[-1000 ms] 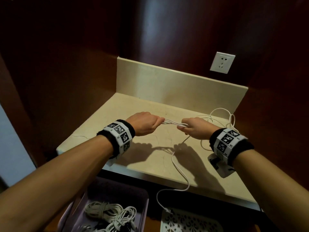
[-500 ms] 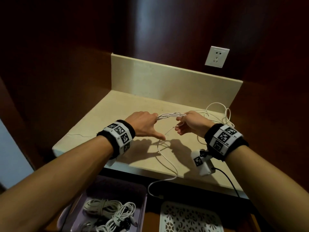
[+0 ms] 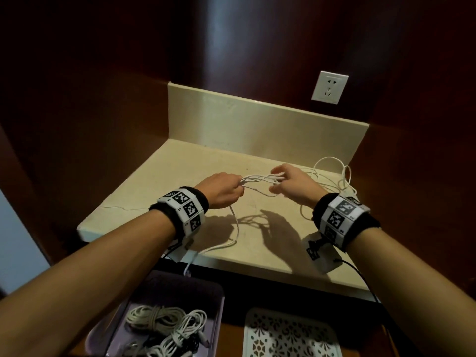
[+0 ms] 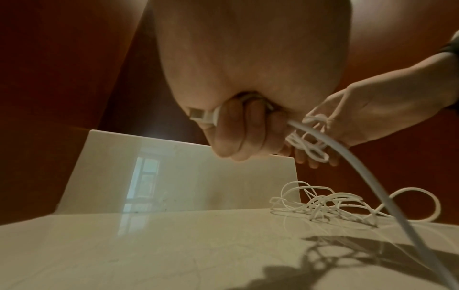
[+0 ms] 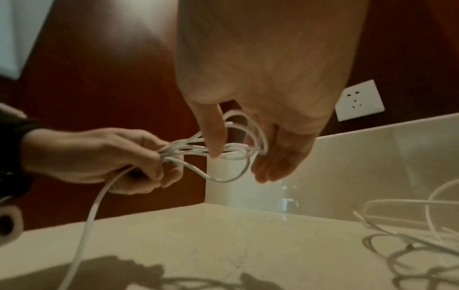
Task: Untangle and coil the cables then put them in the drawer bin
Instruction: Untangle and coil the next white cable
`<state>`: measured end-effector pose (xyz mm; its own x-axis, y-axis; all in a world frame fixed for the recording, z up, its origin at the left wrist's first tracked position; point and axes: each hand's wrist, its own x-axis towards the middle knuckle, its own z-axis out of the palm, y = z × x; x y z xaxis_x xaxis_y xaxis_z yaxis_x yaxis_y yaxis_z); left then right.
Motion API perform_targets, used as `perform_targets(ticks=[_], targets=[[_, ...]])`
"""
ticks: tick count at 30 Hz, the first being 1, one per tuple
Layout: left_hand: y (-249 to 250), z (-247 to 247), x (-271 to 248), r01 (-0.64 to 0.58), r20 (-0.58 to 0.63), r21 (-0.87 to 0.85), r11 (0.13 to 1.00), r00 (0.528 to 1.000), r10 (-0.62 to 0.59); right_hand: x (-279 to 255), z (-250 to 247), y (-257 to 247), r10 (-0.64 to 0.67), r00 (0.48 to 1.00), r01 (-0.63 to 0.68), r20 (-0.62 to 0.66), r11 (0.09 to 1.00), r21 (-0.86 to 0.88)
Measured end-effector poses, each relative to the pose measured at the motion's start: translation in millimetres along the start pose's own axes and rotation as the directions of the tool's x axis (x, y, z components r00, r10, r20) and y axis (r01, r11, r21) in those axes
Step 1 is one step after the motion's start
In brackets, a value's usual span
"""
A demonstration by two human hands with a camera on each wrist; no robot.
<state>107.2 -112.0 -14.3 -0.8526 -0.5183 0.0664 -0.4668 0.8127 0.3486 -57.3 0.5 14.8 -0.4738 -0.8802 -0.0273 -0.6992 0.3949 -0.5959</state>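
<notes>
A white cable runs in several loops between my two hands above the beige counter. My left hand grips one end of the loops in a fist, and its white plug sticks out beside the fingers. My right hand holds the other end: the loops pass over its nearly straight fingers and the thumb presses on the strands. The cable's tail drops from my left fist onto the counter and over its front edge.
Another loose white cable tangle lies at the counter's back right. Below the front edge, a purple drawer bin holds several coiled cables. A white patterned tray sits to its right. A wall socket is above the backsplash.
My left hand loosened half a second ago and now grips the loops again. My right hand has gone from a fist to spread fingers inside the loops. The hanging tail is shorter and further left.
</notes>
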Motion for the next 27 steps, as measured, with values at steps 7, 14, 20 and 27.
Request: perform_targets(ticks=[7, 14, 20, 27], targets=[[12, -5, -1, -0.025, 0.008, -0.046, 0.999, 1.0, 0.025, -6, 19, -11, -0.2, 0.97, 0.241, 0.136, 0.842, -0.482], [3, -9, -8, 0.04, -0.052, -0.146, 0.988, 0.997, -0.048, -3, 18, -6, -0.213, 0.974, 0.225, 0.075, 0.886, -0.405], [-2, -4, -10, 0.074, -0.038, -0.389, 0.918, 0.995, -0.097, -1, 20, -8, -0.217, 0.976, 0.219, 0.025, 0.962, -0.161], [-6, -8, -10, 0.062, -0.073, -0.531, 0.845, 0.99, -0.119, -10, 19, -16, -0.169, 0.983, 0.166, 0.068, 0.985, 0.053]])
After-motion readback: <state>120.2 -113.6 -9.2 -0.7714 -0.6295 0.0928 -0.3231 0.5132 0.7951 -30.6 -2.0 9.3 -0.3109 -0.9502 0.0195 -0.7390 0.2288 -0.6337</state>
